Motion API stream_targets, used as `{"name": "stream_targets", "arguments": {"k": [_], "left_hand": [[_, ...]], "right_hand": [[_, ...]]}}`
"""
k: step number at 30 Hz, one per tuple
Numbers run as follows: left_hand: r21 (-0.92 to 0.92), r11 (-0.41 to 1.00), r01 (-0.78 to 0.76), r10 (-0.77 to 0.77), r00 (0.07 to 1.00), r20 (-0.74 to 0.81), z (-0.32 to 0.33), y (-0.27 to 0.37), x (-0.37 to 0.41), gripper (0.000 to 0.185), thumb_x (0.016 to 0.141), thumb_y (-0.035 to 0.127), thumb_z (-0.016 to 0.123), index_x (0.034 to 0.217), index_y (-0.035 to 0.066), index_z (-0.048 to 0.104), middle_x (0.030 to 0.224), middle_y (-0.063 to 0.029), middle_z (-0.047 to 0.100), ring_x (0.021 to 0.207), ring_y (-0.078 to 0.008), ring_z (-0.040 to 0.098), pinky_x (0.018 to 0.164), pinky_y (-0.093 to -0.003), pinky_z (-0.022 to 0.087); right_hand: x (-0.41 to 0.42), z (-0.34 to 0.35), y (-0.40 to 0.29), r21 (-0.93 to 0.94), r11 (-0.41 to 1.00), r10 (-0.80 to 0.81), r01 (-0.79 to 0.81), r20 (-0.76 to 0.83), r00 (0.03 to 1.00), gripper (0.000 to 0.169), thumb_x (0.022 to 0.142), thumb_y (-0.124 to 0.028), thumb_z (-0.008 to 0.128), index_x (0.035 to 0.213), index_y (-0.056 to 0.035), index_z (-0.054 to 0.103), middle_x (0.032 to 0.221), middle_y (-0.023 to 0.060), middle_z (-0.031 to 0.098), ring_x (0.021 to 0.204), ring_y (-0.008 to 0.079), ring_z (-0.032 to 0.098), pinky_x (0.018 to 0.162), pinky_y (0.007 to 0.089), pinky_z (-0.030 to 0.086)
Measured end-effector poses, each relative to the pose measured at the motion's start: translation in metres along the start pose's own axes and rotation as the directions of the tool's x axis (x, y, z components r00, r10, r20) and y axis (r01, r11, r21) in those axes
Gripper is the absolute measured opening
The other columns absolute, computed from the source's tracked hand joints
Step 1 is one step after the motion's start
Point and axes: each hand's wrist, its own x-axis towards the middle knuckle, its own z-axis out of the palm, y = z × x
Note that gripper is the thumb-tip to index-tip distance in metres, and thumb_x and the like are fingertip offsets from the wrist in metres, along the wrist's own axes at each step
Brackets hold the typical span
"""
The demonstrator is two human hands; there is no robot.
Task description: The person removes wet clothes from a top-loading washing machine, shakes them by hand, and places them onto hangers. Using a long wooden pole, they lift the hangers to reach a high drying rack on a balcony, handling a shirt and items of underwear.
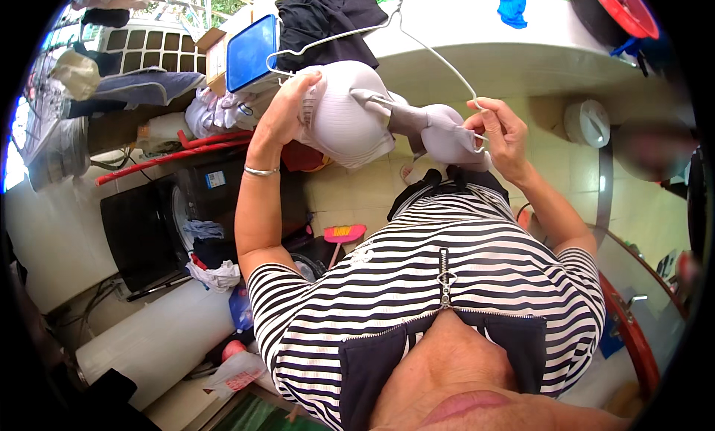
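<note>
A pale lilac bra (349, 110) hangs between my hands, its larger-looking cup on the left. A white wire clothes hanger (430, 50) spans above and behind it, its hook leaving the top edge of the view. My left hand (287, 107) grips the bra's side band near the hanger's left end, thumb on top. At the other end, my right hand (500, 138) pinches the hanger's right corner beside the smaller-looking cup. A bra strap lies near the hanger's lower wire between the cups. How the straps sit on the hanger is partly hidden.
Black fabric (329, 20) and a blue-lidded box (252, 54) are beyond my left hand. A white ledge (447, 26) curves across the back. At left stand a black front-loading washing machine (215, 191), laundry at its opening, and a red pole (173, 157). A pink broom (344, 233) is below.
</note>
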Motion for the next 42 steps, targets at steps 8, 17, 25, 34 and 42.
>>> {"name": "stream_targets", "arguments": {"k": [8,17,25,34,42], "left_hand": [[0.29,0.9,-0.325,0.385,0.905,-0.183,-0.013,0.004,0.003,0.03,0.096,0.026,0.068,0.104,-0.004,0.066,0.09,0.0013,0.066,0.077,-0.0065,0.058,0.067,-0.0257,0.05],[0.796,0.538,-0.277,0.68,0.7,-0.216,0.009,0.03,0.008,0.05,0.09,0.047,0.071,0.111,0.002,0.065,0.091,-0.021,0.072,0.081,-0.0363,0.071,0.073,-0.0442,0.055],[0.922,0.385,-0.043,0.806,0.502,-0.314,0.039,0.069,-0.029,0.059,0.093,0.052,0.065,0.128,0.005,0.06,0.075,-0.0163,0.072,0.073,-0.0396,0.071,0.067,-0.0479,0.055],[0.837,0.384,-0.389,0.909,0.318,-0.269,0.055,0.032,-0.05,0.046,0.093,0.029,0.072,0.13,0.007,0.058,0.072,-0.0046,0.07,0.065,-0.0264,0.069,0.063,-0.0382,0.053],[0.82,0.525,-0.226,0.777,0.521,-0.354,0.011,-0.059,-0.088,0.032,0.093,0.026,0.07,0.117,0.006,0.066,0.073,-0.0111,0.072,0.069,-0.0336,0.07,0.067,-0.0444,0.054]], "right_hand": [[0.019,0.0,-0.032,-0.249,0.869,-0.392,0.428,0.182,0.902,0.021,0.104,-0.003,0.048,0.122,0.0012,0.057,0.087,0.0139,0.075,0.076,0.0189,0.073,0.069,0.0309,0.058],[0.021,-0.023,-0.043,-0.354,0.839,-0.394,0.414,0.13,0.91,0.024,0.101,-0.001,0.052,0.124,-0.0001,0.057,0.087,0.0098,0.073,0.075,0.018,0.071,0.066,0.0309,0.057],[0.046,-0.02,-0.114,-0.41,0.719,-0.56,0.561,0.136,0.817,0.018,0.098,-0.001,0.054,0.115,0.0008,0.061,0.079,0.0121,0.071,0.068,0.0199,0.073,0.061,0.0306,0.058],[0.062,-0.049,-0.202,-0.489,0.751,-0.55,0.443,-0.094,0.83,0.028,0.107,-0.022,0.049,0.116,0.0011,0.063,0.073,0.009,0.069,0.063,0.0124,0.064,0.059,0.0284,0.053],[0.127,-0.043,-0.368,-0.761,0.469,-0.733,0.449,-0.051,0.678,0.028,0.104,-0.025,0.05,0.11,-0.0047,0.068,0.074,0.0116,0.067,0.062,0.0172,0.066,0.059,0.033,0.05]]}}
